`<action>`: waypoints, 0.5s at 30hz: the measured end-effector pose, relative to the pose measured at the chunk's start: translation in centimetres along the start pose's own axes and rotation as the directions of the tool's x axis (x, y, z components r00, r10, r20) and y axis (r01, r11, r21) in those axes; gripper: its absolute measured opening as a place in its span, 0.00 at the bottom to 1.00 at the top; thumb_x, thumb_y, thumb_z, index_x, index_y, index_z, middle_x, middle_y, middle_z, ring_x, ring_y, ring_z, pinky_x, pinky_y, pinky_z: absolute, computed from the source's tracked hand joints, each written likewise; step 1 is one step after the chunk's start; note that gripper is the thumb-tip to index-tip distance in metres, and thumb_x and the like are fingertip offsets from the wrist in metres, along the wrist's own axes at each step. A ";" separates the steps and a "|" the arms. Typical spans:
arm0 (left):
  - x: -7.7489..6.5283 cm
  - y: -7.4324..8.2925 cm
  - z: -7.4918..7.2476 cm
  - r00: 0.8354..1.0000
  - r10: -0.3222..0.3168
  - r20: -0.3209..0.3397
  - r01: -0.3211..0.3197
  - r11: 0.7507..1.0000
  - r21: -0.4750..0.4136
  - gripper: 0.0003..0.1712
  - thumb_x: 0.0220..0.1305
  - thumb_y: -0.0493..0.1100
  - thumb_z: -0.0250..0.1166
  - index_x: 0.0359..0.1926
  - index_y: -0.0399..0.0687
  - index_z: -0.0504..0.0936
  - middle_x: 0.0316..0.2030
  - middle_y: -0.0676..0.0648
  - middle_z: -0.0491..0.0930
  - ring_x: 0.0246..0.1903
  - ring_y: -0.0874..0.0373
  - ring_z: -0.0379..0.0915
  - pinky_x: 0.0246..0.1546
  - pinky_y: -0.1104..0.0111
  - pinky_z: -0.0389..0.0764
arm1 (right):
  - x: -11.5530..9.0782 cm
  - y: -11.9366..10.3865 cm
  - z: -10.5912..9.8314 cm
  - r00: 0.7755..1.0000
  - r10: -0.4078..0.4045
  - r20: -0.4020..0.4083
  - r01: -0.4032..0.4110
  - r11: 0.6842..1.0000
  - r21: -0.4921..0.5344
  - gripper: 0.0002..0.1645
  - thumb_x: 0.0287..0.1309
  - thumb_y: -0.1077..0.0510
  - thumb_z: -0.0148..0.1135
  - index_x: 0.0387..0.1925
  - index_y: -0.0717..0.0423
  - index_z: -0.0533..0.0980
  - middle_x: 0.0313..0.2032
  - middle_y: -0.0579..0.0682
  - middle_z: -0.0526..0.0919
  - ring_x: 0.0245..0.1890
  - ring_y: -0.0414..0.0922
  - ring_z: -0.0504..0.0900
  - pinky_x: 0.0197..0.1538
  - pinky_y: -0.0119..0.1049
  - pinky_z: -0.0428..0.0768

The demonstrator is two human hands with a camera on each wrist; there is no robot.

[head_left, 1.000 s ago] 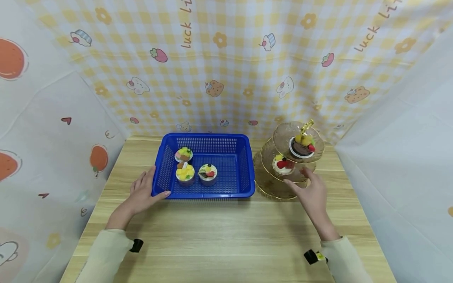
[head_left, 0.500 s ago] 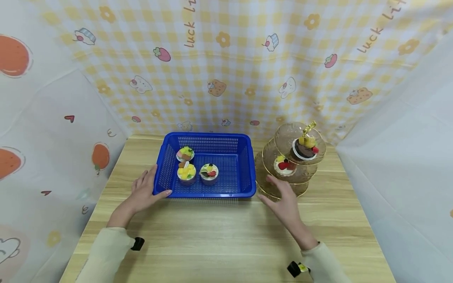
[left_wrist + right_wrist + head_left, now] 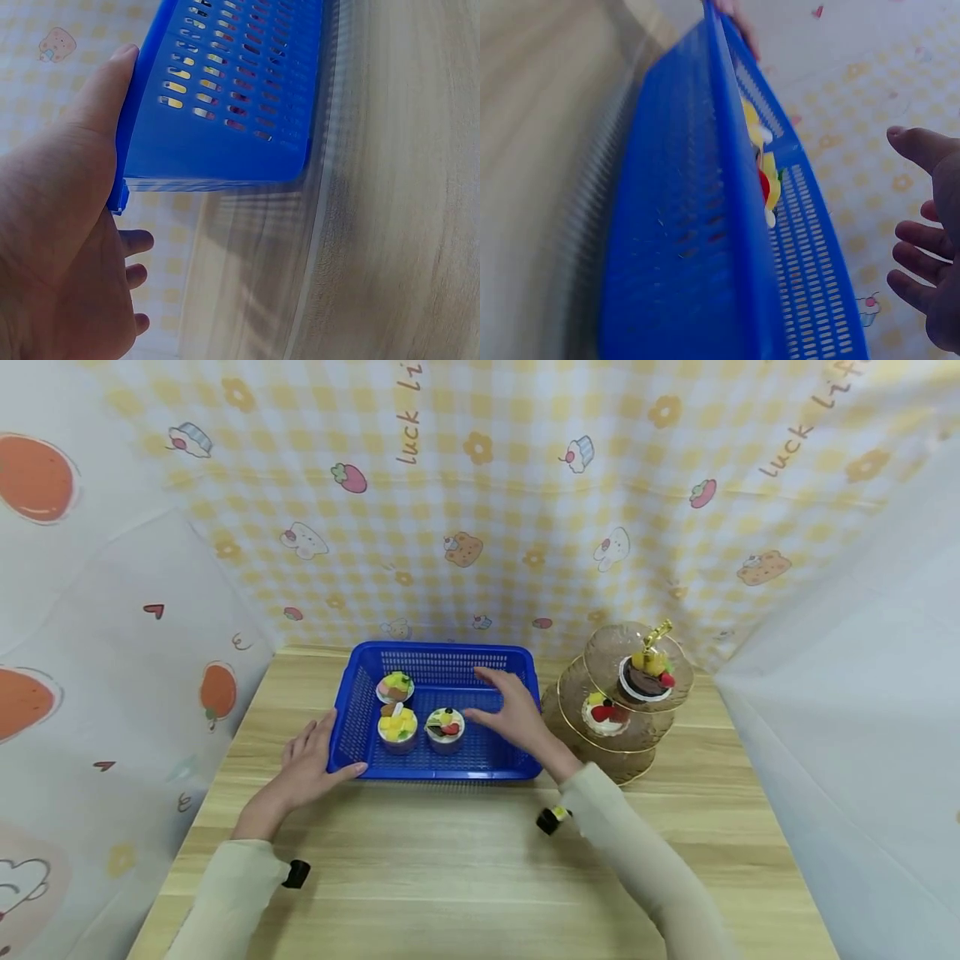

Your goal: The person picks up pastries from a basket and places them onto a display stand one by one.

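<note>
My left hand (image 3: 306, 766) holds the front left corner of a blue plastic basket (image 3: 442, 774). In the left wrist view its thumb (image 3: 112, 86) lies along the basket rim, with the other fingers beyond the corner. Over the basket's right part is my right hand (image 3: 512, 708), fingers spread and holding nothing. Just left of its fingertips stands a fruit-topped cupcake (image 3: 446, 731) inside the basket. A mango-topped cupcake (image 3: 397, 728) and one with a yellow and pink topping (image 3: 395, 687) stand further left.
Right of the basket stands a three-tier dessert stand (image 3: 572, 714) with gold rims. Its top tier bears a chocolate fruit cupcake (image 3: 643, 681); a strawberry-topped cupcake (image 3: 606, 716) is on the middle tier. A patterned cloth (image 3: 480, 510) hangs behind the wooden table (image 3: 450, 877).
My right hand has swung left from beside the dessert stand to over the basket. My left hand keeps its place at the basket corner.
</note>
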State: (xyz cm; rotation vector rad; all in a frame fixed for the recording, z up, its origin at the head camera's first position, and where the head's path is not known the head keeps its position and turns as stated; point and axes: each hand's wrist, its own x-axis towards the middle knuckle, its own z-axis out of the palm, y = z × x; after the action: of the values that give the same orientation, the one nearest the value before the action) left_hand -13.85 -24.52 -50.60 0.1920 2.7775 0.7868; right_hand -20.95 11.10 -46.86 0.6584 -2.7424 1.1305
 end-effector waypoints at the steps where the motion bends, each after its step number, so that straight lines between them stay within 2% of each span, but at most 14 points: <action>1: 0.0 0.0 0.0 1.000 0.000 0.000 0.000 1.000 -0.001 0.66 0.61 0.71 0.61 0.79 0.45 0.29 0.77 0.28 0.39 0.75 0.26 0.29 0.67 0.28 0.32 | 0.9 0.0 0.4 1.000 0.004 0.019 -0.004 1.000 0.001 0.46 0.52 0.43 0.74 0.69 0.53 0.68 0.62 0.53 0.79 0.66 0.52 0.73 0.72 0.53 0.66; 7: 0.1 -0.2 0.0 1.000 0.007 -0.006 -0.006 1.000 0.002 0.66 0.61 0.70 0.61 0.79 0.44 0.30 0.77 0.28 0.39 0.75 0.27 0.29 0.67 0.28 0.32 | 5.5 0.4 2.8 0.989 0.042 0.142 -0.046 0.999 0.026 0.46 0.55 0.39 0.70 0.71 0.49 0.65 0.67 0.49 0.74 0.69 0.50 0.70 0.72 0.51 0.67; 15: 0.2 -0.4 0.4 1.000 0.003 -0.005 -0.003 1.000 -0.003 0.66 0.61 0.70 0.61 0.79 0.45 0.29 0.77 0.28 0.40 0.75 0.27 0.30 0.68 0.29 0.32 | 9.0 1.4 5.9 0.957 0.105 0.271 -0.144 0.981 0.129 0.43 0.57 0.46 0.71 0.71 0.49 0.65 0.70 0.48 0.71 0.71 0.47 0.69 0.73 0.46 0.68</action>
State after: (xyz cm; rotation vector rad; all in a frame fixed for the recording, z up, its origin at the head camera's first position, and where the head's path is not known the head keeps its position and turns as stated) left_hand -13.94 -24.56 -51.18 0.1946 2.7810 0.7937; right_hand -29.22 4.74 -49.76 0.7075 -2.9800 1.3765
